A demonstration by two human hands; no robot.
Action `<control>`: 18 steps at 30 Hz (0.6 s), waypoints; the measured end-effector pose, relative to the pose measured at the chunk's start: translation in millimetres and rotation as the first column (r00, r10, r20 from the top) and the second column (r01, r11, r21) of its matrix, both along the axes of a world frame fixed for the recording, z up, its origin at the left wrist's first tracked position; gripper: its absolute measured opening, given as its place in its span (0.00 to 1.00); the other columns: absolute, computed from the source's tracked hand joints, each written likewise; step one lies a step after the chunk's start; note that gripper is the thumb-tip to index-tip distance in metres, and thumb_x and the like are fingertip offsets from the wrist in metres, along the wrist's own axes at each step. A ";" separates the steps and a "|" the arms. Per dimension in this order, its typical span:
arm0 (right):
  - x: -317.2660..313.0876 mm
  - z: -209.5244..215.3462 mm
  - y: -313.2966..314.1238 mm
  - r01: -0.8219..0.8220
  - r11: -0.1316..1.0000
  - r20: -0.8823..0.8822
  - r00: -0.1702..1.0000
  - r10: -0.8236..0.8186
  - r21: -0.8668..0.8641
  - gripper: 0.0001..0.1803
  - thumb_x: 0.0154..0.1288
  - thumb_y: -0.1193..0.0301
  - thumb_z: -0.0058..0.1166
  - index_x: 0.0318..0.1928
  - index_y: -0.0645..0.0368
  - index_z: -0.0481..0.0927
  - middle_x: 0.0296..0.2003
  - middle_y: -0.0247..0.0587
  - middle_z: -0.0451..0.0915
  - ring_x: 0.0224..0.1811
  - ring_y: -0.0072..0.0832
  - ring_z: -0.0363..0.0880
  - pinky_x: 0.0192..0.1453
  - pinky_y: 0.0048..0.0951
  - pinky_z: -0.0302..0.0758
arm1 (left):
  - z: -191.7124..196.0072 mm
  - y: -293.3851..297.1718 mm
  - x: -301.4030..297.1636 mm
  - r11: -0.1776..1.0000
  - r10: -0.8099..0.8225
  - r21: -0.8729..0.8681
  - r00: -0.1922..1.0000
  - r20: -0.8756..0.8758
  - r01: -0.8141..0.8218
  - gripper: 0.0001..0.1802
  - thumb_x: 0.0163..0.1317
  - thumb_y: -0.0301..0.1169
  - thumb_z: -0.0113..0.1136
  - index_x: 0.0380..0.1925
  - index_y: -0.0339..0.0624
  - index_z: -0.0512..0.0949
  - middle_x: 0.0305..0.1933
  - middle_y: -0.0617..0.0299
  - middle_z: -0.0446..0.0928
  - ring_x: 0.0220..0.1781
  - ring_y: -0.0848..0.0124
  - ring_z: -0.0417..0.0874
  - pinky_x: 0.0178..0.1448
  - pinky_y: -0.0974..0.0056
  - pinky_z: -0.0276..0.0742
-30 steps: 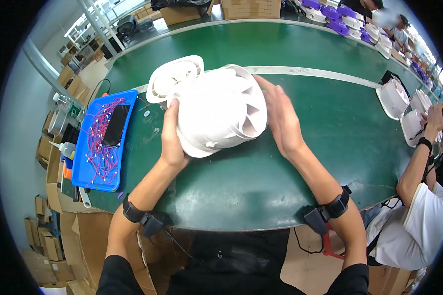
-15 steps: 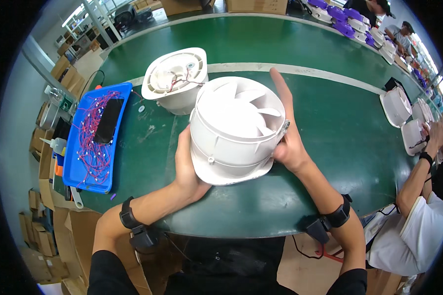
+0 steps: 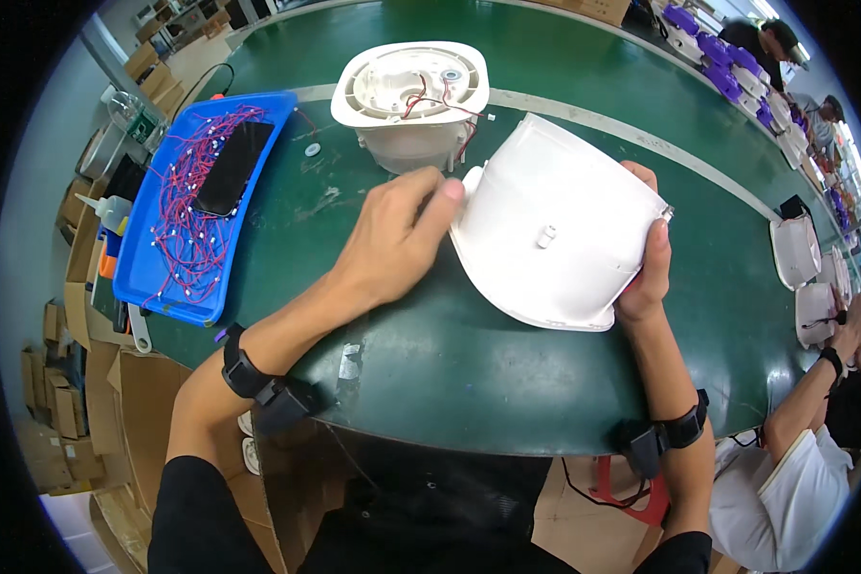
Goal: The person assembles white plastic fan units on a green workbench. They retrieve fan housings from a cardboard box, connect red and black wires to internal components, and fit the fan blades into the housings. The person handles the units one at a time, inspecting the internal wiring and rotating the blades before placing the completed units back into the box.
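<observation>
A white plastic fan housing is held tilted over the green table, its smooth side and a small peg facing me. My right hand grips its right side, thumb on the near face and fingertips showing behind. Beside its left edge, my left hand is closed with curled fingers. Its thumb tip meets a small white part sticking out there; what the fingers pinch is hidden. Behind stands a second white housing, its round slotted top carrying red and black wires with a small connector.
A blue tray on the left holds tangled red wires and a black phone. A small round disc lies beside it. To the right are more white housings and a co-worker's arm. Cardboard boxes stand lower left.
The fan housing has been tipped over to the right, so its blades no longer show. My left hand has moved from under its side up to its left edge.
</observation>
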State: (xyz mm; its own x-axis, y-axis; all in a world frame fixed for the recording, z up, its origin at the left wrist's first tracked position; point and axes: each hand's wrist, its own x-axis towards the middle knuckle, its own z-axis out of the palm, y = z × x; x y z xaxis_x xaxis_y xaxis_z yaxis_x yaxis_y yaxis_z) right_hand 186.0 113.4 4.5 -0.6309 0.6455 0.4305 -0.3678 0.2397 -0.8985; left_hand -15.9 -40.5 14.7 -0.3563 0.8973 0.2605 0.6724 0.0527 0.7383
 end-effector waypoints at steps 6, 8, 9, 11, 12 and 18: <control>-2.0 -3.9 2.2 -0.029 0.998 -0.036 0.999 0.027 -0.049 0.34 0.68 0.39 0.37 0.51 0.60 0.65 0.41 0.38 0.70 0.46 0.22 0.72 0.48 0.21 0.70 | -6.8 -2.3 6.9 0.978 -0.172 0.165 0.937 0.305 0.126 0.33 0.70 0.46 0.51 0.64 0.34 0.58 0.59 0.39 0.71 0.62 0.55 0.74 0.63 0.56 0.69; -1.1 -2.3 0.2 -0.078 0.997 -0.036 0.996 0.078 -0.023 0.34 0.68 0.39 0.37 0.51 0.60 0.65 0.40 0.37 0.70 0.44 0.22 0.72 0.47 0.20 0.69 | -6.8 -2.6 7.4 0.951 -0.300 0.206 0.840 0.452 0.229 0.37 0.69 0.46 0.52 0.68 0.32 0.54 0.64 0.39 0.68 0.66 0.56 0.70 0.68 0.56 0.65; -0.8 -1.2 -0.7 -0.103 0.995 -0.036 0.994 0.103 -0.010 0.34 0.68 0.39 0.37 0.51 0.60 0.65 0.39 0.37 0.70 0.44 0.21 0.72 0.47 0.20 0.69 | -8.1 -3.0 7.9 0.940 -0.342 0.201 0.785 0.517 0.277 0.40 0.68 0.46 0.54 0.70 0.33 0.51 0.66 0.41 0.66 0.68 0.57 0.68 0.69 0.57 0.63; 1.3 1.4 -0.6 -0.141 0.990 -0.030 0.990 0.141 -0.012 0.34 0.68 0.39 0.36 0.50 0.60 0.66 0.39 0.37 0.70 0.44 0.22 0.72 0.47 0.21 0.69 | -11.8 -3.0 10.4 0.904 -0.413 0.203 0.651 0.637 0.375 0.47 0.65 0.48 0.57 0.73 0.33 0.46 0.69 0.43 0.61 0.71 0.58 0.63 0.73 0.57 0.58; 2.0 2.7 -0.6 -0.160 0.987 -0.028 0.987 0.160 -0.013 0.34 0.68 0.39 0.35 0.50 0.60 0.66 0.39 0.37 0.71 0.43 0.22 0.72 0.47 0.21 0.70 | -11.9 -4.4 9.7 0.881 -0.458 0.213 0.647 0.609 0.423 0.49 0.64 0.49 0.58 0.73 0.33 0.45 0.70 0.44 0.60 0.72 0.58 0.62 0.73 0.57 0.58; 1.5 3.6 3.0 -0.149 0.985 -0.023 0.989 0.147 -0.091 0.32 0.72 0.43 0.29 0.48 0.61 0.70 0.39 0.41 0.74 0.43 0.23 0.73 0.47 0.23 0.70 | -10.2 -6.1 15.5 0.866 -0.490 0.230 0.656 0.575 0.445 0.51 0.61 0.53 0.63 0.72 0.33 0.50 0.67 0.47 0.64 0.69 0.60 0.66 0.71 0.59 0.62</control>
